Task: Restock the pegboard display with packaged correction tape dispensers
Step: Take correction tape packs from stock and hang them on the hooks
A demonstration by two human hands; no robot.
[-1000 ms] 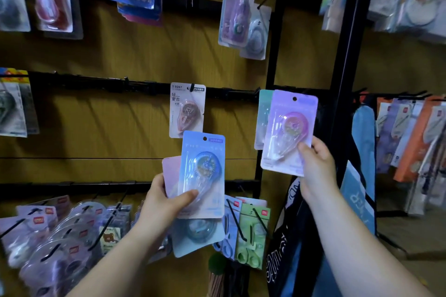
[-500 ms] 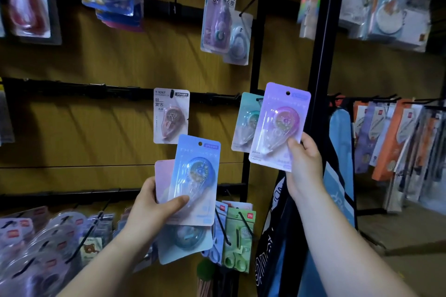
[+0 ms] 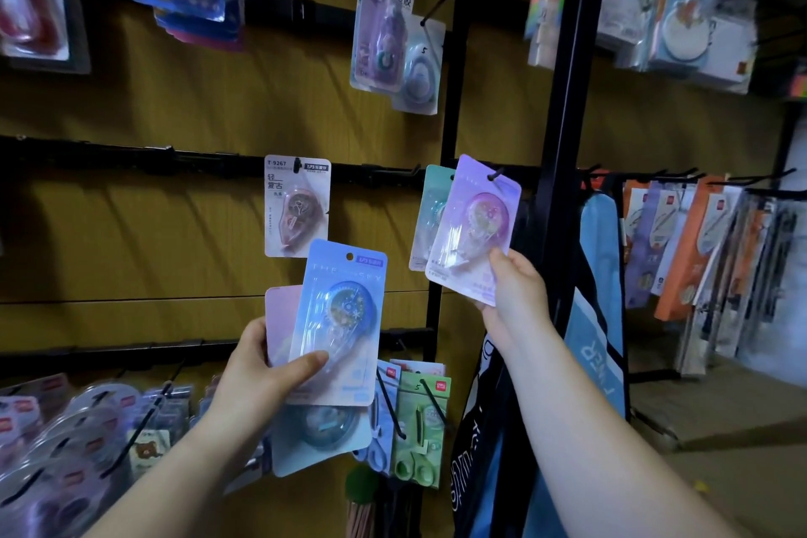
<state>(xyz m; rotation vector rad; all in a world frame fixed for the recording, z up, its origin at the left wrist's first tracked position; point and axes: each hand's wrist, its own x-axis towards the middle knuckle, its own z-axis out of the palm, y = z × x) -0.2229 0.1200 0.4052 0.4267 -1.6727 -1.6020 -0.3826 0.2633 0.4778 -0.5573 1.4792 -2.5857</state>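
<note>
Our right hand (image 3: pixel 513 288) pinches the purple pack (image 3: pixel 474 232) by its lower corner, its hang hole up at the hook (image 3: pixel 495 176) tip beside the teal pack (image 3: pixel 430 214), while our left hand (image 3: pixel 266 371) grips the spare blue pack (image 3: pixel 340 319) lower down.

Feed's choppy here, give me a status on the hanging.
Right hand grips purple carded tape pack, hole on peg tip. Left hand holds blue carded pack and spares. Teal pack already hangs behind.

Left hand (image 3: pixel 262 367): raised, forearm bare, thumb pressed across the front, fingers curled behind. Right hand (image 3: pixel 515 293): raised higher, arm extended, fingers pinched closed.
</note>
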